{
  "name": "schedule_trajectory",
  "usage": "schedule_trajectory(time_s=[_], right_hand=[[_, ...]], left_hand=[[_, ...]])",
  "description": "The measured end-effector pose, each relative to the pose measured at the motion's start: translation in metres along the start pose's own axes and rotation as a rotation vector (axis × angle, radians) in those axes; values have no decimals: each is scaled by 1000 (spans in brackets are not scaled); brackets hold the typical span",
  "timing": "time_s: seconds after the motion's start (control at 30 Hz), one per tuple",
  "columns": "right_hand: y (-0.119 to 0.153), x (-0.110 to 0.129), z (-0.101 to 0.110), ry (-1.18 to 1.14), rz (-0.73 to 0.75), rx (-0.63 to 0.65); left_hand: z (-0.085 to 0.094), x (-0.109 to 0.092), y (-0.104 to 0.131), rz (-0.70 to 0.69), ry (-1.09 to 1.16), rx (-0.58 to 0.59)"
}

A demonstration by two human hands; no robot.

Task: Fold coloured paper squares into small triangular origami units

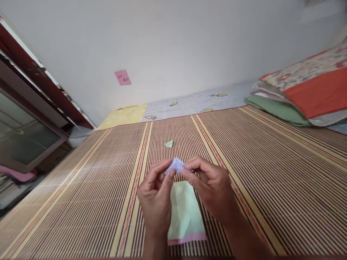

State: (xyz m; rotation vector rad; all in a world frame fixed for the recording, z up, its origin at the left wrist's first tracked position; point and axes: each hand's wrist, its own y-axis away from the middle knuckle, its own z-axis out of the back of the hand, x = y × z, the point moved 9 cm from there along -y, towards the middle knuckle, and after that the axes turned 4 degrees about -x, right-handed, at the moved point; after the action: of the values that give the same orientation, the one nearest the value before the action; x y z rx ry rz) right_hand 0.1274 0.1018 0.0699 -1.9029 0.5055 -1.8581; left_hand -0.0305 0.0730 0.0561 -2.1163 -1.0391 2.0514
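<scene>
A small piece of folded lavender paper point(177, 165) is held up between both hands, its peak pointing away from me. My left hand point(157, 191) pinches its left side between thumb and fingers. On the opposite side, my right hand point(213, 187) grips the right edge the same way. Below the hands lies a pale green sheet of paper point(187, 213) with a pink strip along its near edge, partly covered by my hands. Beyond the fingertips, a small folded green paper piece point(169, 143) rests on the striped mat point(94, 195).
Folded bedding and a floral-and-orange pillow point(311, 86) are stacked at the right. Patterned cloth point(189, 104) runs along the white wall, where a pink note point(123, 77) is stuck. A dark red framed cabinet with glass point(24, 122) stands at the left.
</scene>
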Motion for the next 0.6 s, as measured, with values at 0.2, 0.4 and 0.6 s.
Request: schedule_trajectory(time_s=[0.2,0.4,0.6], right_hand=[[2,-4,1,-3,-5,-16],[7,-7,4,69,-23,-98],[8,-5,-1,86,-16,-118]], left_hand=[[-3,-11,3,-87,-90,-14],[-3,-3,5,-9,-61,-63],[2,5,6,64,-1,-108]])
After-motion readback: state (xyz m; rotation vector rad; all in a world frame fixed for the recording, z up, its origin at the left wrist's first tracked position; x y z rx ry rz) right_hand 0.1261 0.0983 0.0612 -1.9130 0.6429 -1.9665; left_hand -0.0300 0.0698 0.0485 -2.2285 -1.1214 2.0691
